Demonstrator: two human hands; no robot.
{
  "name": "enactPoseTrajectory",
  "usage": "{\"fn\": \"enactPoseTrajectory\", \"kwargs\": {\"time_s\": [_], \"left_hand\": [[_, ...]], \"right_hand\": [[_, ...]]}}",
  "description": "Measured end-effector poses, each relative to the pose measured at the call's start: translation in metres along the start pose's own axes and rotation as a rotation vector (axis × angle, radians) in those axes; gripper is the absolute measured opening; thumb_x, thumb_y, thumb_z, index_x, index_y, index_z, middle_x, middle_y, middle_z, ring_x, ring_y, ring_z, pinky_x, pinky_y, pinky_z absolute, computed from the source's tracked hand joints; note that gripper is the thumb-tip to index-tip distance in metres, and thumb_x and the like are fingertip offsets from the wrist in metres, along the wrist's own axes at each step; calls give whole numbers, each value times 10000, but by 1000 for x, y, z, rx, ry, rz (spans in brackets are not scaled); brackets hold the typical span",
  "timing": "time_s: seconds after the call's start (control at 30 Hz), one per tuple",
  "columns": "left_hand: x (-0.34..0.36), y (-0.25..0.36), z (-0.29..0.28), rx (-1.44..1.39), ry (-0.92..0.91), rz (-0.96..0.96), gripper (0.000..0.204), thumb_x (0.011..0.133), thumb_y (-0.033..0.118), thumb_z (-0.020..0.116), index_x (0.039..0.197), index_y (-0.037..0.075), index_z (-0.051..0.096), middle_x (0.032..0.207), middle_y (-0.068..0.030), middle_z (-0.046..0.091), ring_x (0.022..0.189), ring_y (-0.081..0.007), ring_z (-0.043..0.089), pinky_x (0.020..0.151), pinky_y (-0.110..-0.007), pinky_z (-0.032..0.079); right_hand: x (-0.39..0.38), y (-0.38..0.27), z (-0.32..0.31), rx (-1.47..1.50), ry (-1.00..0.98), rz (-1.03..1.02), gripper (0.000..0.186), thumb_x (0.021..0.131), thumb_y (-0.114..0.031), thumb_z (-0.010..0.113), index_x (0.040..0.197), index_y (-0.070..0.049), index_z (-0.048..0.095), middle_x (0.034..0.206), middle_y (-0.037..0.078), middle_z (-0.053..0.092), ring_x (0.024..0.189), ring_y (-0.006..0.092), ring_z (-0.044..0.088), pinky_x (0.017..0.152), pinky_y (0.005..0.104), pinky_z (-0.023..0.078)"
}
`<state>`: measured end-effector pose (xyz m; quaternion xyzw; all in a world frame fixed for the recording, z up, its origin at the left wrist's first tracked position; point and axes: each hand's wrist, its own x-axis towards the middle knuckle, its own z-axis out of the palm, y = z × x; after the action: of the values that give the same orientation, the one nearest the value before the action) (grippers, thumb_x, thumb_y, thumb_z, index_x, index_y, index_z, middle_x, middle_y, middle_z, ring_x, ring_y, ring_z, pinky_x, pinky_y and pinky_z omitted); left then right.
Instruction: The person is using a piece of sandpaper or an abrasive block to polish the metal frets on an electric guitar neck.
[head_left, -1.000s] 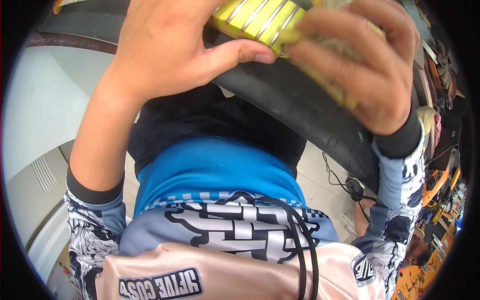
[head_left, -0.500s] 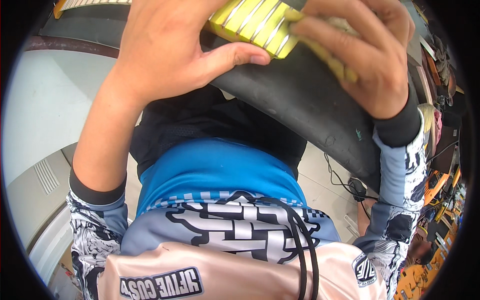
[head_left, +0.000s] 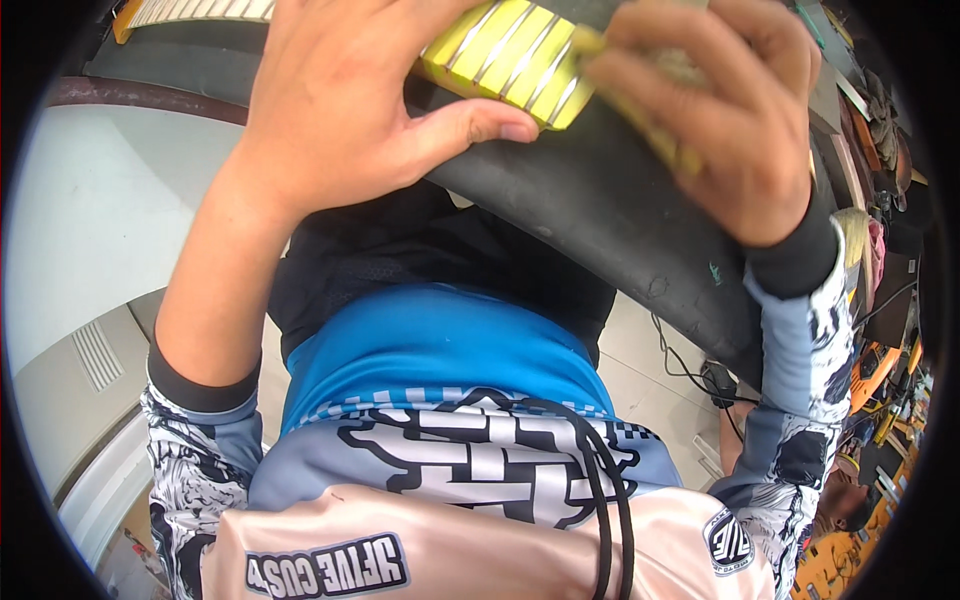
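My left hand [head_left: 340, 100] is closed over a guitar neck [head_left: 515, 60], its thumb lying along the near side. Yellow tape covers the fingerboard between the bare, shiny metal frets, and the end that shows lies just beyond my thumb. Beside that end is my right hand [head_left: 735, 120], smeared by motion. Its fingers pinch a folded yellowish strip [head_left: 650, 125], perhaps cloth or sanding paper; the blur hides which. The strip's upper end is close to the frets, and I cannot tell whether it touches them. The rest of the neck is hidden behind my left hand.
A black padded work surface [head_left: 590, 215] runs under the neck. At the far left lie a pale striped strip with a wooden edge [head_left: 200, 10] and a white panel [head_left: 130, 200]. Tools crowd a bench [head_left: 880, 440] on the right, and a black cable [head_left: 680, 365] hangs near the floor.
My right hand has shifted slightly with the yellowish strip and is still blurred. The neck and my left hand sit a little lower in the picture.
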<state>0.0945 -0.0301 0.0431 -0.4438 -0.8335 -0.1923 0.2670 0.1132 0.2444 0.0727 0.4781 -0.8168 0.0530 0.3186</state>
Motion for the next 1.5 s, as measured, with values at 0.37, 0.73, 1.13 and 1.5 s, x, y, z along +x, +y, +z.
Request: {"fn": "enactPoseTrajectory", "kwargs": {"time_s": [0.37, 0.73, 1.13, 1.5], "left_hand": [[0, -2, 4, -29, 28, 0, 767, 781, 571, 821, 1298, 31, 648, 1217, -164, 622, 1139, -338, 583, 992, -461, 399], [1, -7, 10, -45, 43, 22, 770, 783, 577, 815, 1299, 31, 644, 1220, -166, 619, 1142, -340, 581, 992, -462, 393], [1, -3, 5, -25, 12, 9, 766, 785, 570, 820, 1298, 30, 642, 1212, -163, 616, 1147, -339, 581, 990, -466, 397], [0, 2, 2, -3, 38, 17, 786, 773, 582, 829, 1302, 33, 640, 1202, -157, 614, 1138, -338, 582, 989, -468, 399]], "right_hand": [[6, 2, -16, -183, -147, -125, 286, 660, -253, 841, 943, -231, 804, 1033, -66, 693, 951, 207, 457, 872, 413, 361], [2, 1, -11, -269, -96, -312, 262, 674, -227, 849, 934, -228, 811, 1013, -69, 693, 921, 200, 472, 868, 396, 381], [6, -9, -4, 193, 55, 32, 247, 677, -191, 854, 921, -182, 810, 1009, -39, 708, 910, 208, 468, 825, 373, 368], [9, -3, -13, -36, -50, -36, 249, 678, -184, 873, 917, -200, 806, 1020, -59, 710, 890, 194, 481, 850, 383, 373]]}}
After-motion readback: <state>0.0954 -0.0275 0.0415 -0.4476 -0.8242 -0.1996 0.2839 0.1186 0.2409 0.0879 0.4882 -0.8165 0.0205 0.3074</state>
